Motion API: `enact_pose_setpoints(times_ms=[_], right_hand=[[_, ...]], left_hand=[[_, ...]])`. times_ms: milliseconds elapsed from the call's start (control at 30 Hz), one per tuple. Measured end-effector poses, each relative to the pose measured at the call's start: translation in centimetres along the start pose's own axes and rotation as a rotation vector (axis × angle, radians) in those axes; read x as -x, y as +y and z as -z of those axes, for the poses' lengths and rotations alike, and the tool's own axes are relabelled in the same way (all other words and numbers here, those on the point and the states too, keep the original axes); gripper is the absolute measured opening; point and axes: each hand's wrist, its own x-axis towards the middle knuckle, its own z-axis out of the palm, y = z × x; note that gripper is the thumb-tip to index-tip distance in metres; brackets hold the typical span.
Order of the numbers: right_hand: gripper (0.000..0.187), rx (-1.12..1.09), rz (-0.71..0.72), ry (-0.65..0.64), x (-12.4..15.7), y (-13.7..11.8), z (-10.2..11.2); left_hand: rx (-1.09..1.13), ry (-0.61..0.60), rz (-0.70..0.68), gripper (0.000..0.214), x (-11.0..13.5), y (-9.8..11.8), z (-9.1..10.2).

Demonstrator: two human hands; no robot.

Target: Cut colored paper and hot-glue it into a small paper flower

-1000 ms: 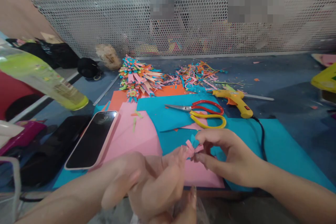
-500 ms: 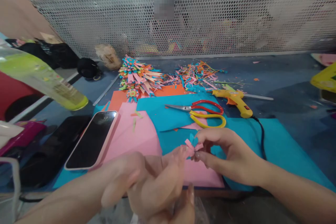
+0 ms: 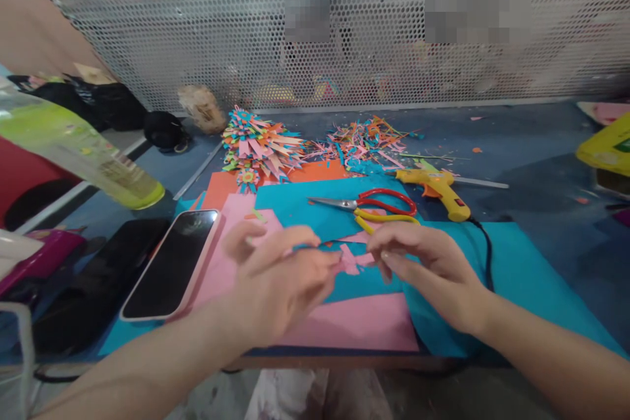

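Between my two hands is a small paper flower (image 3: 350, 261), its narrow pink petals spread apart and a bit of blue beside them. The fingertips of my left hand (image 3: 280, 285) pinch its left side, while the other fingers of that hand are raised and slightly blurred. At its right petal, my right hand (image 3: 436, 279) is closed with thumb and index finger together. Just beyond the hands lie scissors (image 3: 347, 204) with one red and one yellow handle. Pink paper (image 3: 364, 325) and blue paper (image 3: 472, 275) cover the table beneath.
A yellow glue gun (image 3: 445, 193) with a cord lies behind my right hand. Left of my hands are a phone (image 3: 172, 269) and a tilted green bottle (image 3: 123, 174). Finished paper flowers (image 3: 260, 144) and paper scraps (image 3: 367, 141) are heaped before a perforated metal panel (image 3: 221, 26).
My left hand has risen and turned over, from palm up to back up. The flower has shifted slightly up and left, showing more of its pink petals.
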Motion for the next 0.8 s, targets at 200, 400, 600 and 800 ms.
enact_pose_setpoints(times_ms=[200, 400, 600, 800], right_hand=[[0.027, 0.244, 0.108, 0.026, -0.6, 0.0, -0.6], [0.01, 0.268, 0.029, 0.032, -0.9, 0.4, -0.9], [0.008, 0.296, 0.032, 0.027, -0.7, -0.1, -0.9], [0.009, 0.349, 0.053, -0.079, -0.4, -0.2, -0.9]], left_hand=[[0.186, -0.002, 0.157, 0.028, -1.9, 0.1, -0.8], [0.297, -0.118, 0.237, 0.036, -1.8, -0.3, -1.5], [0.183, -0.045, 0.07, 0.041, -1.9, 0.0, -0.7], [0.052, -0.127, -0.061, 0.018, -1.9, 0.1, -0.4]])
